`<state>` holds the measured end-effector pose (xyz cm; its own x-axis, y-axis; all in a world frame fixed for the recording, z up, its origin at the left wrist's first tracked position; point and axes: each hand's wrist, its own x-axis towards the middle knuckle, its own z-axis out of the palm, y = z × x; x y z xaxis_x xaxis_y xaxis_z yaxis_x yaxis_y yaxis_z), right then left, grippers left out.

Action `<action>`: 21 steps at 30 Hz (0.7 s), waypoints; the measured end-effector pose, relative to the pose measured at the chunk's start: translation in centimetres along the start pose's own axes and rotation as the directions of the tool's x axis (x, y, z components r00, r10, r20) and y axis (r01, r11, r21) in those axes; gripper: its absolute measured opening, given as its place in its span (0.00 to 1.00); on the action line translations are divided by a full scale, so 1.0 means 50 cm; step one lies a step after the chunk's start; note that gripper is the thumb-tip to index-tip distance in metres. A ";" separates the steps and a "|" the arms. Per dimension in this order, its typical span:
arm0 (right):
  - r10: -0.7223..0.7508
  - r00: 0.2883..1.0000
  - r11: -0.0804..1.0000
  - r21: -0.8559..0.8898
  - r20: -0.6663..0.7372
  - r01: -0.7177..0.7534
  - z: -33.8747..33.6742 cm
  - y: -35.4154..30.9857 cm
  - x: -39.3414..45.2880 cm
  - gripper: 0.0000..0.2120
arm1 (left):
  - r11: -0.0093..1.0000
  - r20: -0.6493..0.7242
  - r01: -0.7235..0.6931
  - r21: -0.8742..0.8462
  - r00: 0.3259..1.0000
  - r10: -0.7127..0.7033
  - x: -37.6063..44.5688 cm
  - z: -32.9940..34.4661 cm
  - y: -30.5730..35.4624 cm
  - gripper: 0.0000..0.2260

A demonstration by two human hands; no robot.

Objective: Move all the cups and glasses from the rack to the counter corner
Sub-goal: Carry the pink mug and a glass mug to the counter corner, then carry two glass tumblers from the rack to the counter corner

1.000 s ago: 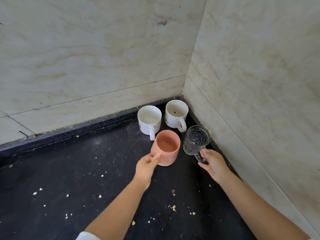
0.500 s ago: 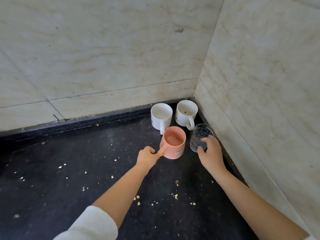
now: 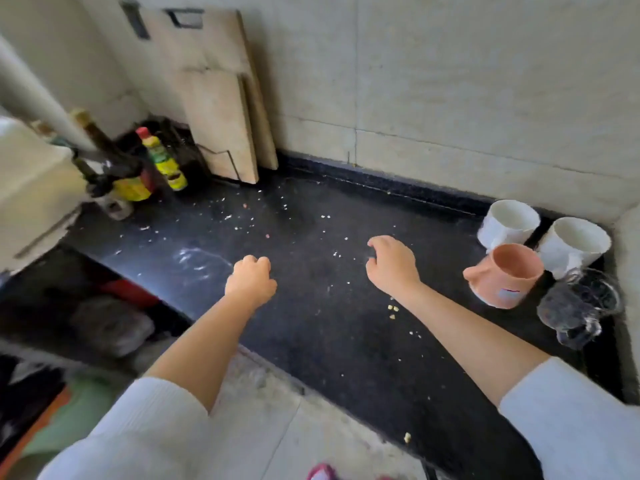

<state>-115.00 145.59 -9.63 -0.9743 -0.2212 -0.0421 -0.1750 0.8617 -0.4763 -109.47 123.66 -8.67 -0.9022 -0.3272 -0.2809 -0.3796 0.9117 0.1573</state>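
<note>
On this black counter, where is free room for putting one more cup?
Free: the wide counter stretch between the cutting boards and the white mugs, only crumbs there. Crowded: the right corner, with pink cup and glass, and the bottles at left.

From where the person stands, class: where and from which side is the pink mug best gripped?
Grip the pink mug by its handle, which juts left toward the open counter. Come from the left with the right hand: two white mugs crowd it behind and a glass on the right.
</note>
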 end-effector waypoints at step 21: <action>-0.825 0.377 0.425 0.023 0.421 0.905 0.452 -1.104 -0.602 0.25 | 0.595 -0.294 0.800 -0.082 0.551 -0.781 -0.861 -0.083 -1.044 0.16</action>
<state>-72.83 94.34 -1.93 -0.1631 -0.9866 0.0072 -0.9529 0.1556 -0.2604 -51.66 89.16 -0.84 -0.2610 -0.9653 0.0007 -0.9640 0.2606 -0.0538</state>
